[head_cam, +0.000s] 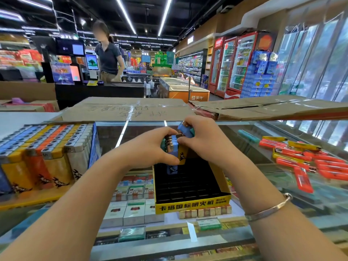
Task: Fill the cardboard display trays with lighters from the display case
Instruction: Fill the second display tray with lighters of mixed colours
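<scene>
I see one glass display case (244,219) spanning the whole foreground; through its top I make out rows of cigarette packs (131,211), too blurred for me to read. Behind it lie two flattened cardboard boxes (128,110), the nearer one with handwriting I cannot decipher. Farther back stand one chest freezer (188,91) and three red drink coolers (233,63); the writing on them is too small for me. One person (108,53) stands at the counter behind.

On the glass I count two display trays. The full tray (47,159) at left is cut by the frame edge, packed with blue, yellow, orange and white lighters; I cannot count them. The yellow tray (192,206), centre, has a black grid of slots and yellow-on-black Chinese characters along its front, and is nearly empty: one blue lighter (171,169) stands in its far row.

To the right lies a loose pile of lighters (305,161), mostly orange, a few yellow, one teal set apart; overlaps stop my count.

My left hand (150,147) is curled round a bundle of lighters (172,146) above the tray's far edge, roughly three metal tops showing, the rest hidden. My right hand (203,136) pinches another blue lighter (183,128) beside it, with one bracelet (269,211) on that wrist.
</scene>
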`<state>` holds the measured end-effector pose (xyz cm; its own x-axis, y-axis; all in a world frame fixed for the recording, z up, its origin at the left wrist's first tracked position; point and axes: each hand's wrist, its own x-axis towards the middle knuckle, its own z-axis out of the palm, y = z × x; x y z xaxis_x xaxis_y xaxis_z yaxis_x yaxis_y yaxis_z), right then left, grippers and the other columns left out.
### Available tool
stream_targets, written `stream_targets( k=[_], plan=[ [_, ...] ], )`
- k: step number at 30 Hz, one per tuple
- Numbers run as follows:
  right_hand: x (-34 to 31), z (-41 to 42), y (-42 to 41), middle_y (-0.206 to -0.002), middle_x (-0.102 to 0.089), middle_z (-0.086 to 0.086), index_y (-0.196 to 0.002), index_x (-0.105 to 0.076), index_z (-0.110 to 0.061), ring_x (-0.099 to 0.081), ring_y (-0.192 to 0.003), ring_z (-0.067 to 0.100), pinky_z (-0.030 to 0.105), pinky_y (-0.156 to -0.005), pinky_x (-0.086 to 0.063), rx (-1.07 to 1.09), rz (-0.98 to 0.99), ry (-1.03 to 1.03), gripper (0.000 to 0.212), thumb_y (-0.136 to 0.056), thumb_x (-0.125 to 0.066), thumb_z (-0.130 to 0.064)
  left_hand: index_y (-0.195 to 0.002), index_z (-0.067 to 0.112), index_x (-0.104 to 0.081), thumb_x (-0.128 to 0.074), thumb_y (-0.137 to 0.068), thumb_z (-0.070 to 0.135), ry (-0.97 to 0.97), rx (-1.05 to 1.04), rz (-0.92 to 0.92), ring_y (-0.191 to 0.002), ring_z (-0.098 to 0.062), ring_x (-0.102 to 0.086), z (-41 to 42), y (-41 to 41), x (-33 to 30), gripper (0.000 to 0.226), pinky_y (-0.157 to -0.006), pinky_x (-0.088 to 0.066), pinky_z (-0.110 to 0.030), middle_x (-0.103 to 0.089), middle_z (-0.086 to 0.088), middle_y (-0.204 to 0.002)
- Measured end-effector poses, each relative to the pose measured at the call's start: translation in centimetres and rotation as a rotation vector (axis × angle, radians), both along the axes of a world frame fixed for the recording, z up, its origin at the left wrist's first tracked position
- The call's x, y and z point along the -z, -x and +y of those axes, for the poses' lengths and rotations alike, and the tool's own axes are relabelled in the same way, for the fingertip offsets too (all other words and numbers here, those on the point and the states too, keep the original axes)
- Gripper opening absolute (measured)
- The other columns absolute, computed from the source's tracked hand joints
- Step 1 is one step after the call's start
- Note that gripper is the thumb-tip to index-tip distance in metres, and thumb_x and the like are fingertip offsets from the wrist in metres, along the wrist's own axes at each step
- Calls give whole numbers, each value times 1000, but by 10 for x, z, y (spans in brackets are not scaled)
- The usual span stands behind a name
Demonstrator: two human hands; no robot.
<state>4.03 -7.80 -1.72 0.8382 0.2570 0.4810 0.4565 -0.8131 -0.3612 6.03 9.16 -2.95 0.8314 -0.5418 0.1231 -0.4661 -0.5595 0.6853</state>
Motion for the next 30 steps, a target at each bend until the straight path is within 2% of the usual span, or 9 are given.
stream_targets(
  k=[3, 7, 10, 13, 17, 21, 24, 27, 30],
  plan=[
    [1, 0, 0, -68, -46, -8, -77, -50, -18, -40, -61, 2, 14, -53, -32, -14, 10, -25, 20, -80, -69, -18, -120, 37, -46, -76, -72, 35, 25, 5, 16, -91, 0, -59, -1, 1, 2, 56, -75, -47, -16, -56, 17, -105],
    [0, -2, 1, -68, -55, -1, -76, -55, -15, -54, -58, 10, 27, -57, -48, -63, 83, -213, 16, -78, -71, -14, -96, 45, -54, -69, -74, 34, 180, -58, -206, -93, 10, -53, -16, 5, 8, 29, -73, -43, -7, -57, 19, -101],
    [-3, -8, 3, -71, -64, 10, -84, -58, -8, -64, -57, 19, 27, -54, -57, -175, 245, -431, 10, -82, -68, -9, -85, 33, -61, -65, -72, 31, 149, -189, -388, -90, -7, -54, -25, 6, 13, 13, -80, -48, -35, -57, 13, -95],
    [-4, -14, 0, -68, -64, 6, -85, -58, -11, -64, -54, 15, 20, -49, -53, -163, 265, -493, 7, -85, -63, -6, -79, 31, -59, -66, -77, 32, 113, -236, -464, -92, -9, -51, -27, 6, 14, 8, -77, -45, -33, -54, 15, -95],
    [1, -26, -11, -78, -57, -5, -81, -57, -23, -57, -61, 6, 23, -57, -49, 146, 24, -509, 15, -84, -62, -9, -82, 33, -58, -62, -83, 33, 122, -242, -453, -88, -7, -52, -28, 7, 12, 4, -70, -40, -24, -54, 16, -94],
    [8, -32, -17, -79, -54, -5, -103, -62, -13, -53, -71, 8, 22, -57, -43, 193, 309, -431, 19, -84, -65, -17, -92, 26, -66, -60, -85, 29, 159, -311, -375, -83, -8, -59, -29, 8, 5, 10, -75, -50, -32, -64, 11, -89],
    [8, -29, -15, -78, -56, -1, -95, -61, -15, -55, -67, 13, 21, -49, -42, 178, 380, -421, 13, -84, -65, -14, -92, 25, -69, -61, -83, 23, 182, -320, -267, -82, -12, -63, -28, 6, -2, 12, -79, -54, -40, -68, 8, -82],
    [7, -28, -14, -77, -56, 2, -80, -57, -22, -56, -66, 14, 20, -49, -42, 148, 409, -420, 14, -84, -63, -11, -88, 27, -70, -63, -82, 18, 148, -300, -268, -77, -4, -60, -25, 3, -5, 13, -69, -54, -27, -65, 13, -75],
    [6, -27, -13, -75, -56, 4, -78, -55, -23, -55, -62, 14, 21, -49, -42, 129, 404, -393, 17, -84, -62, -9, -99, 26, -69, -63, -84, 18, 76, -295, -347, -75, 3, -54, -25, 2, -6, 19, -60, -37, -7, -60, 20, -79]
  ],
)
